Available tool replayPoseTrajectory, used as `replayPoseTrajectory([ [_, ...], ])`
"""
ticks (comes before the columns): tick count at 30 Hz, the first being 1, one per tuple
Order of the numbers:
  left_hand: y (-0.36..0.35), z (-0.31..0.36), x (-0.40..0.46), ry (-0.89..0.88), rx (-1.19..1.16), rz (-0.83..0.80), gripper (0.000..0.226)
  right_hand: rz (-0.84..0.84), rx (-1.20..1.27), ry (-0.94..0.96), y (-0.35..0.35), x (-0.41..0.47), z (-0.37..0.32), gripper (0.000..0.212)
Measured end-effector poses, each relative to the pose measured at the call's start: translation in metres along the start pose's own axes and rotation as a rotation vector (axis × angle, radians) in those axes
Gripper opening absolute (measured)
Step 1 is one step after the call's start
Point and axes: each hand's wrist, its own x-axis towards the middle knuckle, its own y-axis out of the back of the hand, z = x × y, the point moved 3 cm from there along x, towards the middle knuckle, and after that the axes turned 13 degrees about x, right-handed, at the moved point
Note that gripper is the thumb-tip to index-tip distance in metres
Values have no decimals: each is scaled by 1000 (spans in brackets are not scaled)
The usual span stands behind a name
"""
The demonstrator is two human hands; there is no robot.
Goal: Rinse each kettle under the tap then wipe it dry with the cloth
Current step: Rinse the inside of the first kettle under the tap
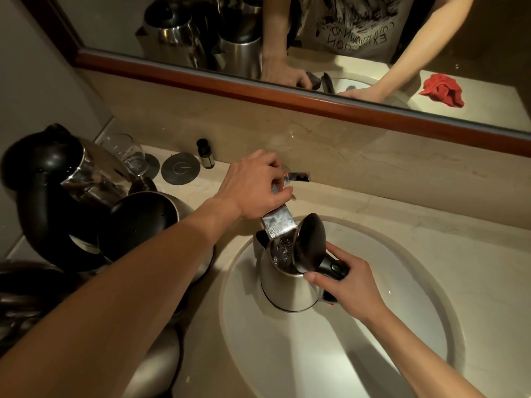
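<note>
A steel kettle (283,285) with its black lid (310,242) swung open stands over the white sink basin (402,282), its mouth right under the chrome tap spout (278,225). Water is bubbling inside it. My right hand (349,285) grips the kettle's black handle. My left hand (254,183) is curled round the tap's lever above the spout. The red cloth (442,89) shows only in the mirror, lying on the counter to the right of the basin.
Several more steel and black kettles (86,196) crowd the counter at the left, right beside my left forearm. A glass (126,152), round coasters (180,168) and a small dark bottle (205,155) stand at the back wall. A wood-framed mirror (287,101) hangs above.
</note>
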Motion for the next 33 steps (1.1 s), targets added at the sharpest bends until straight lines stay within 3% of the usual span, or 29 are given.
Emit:
replayPoseTrajectory([
  [33,-3,-2,0,-10,16,-4,35,5,-44,83,-2,-2,-7,68],
])
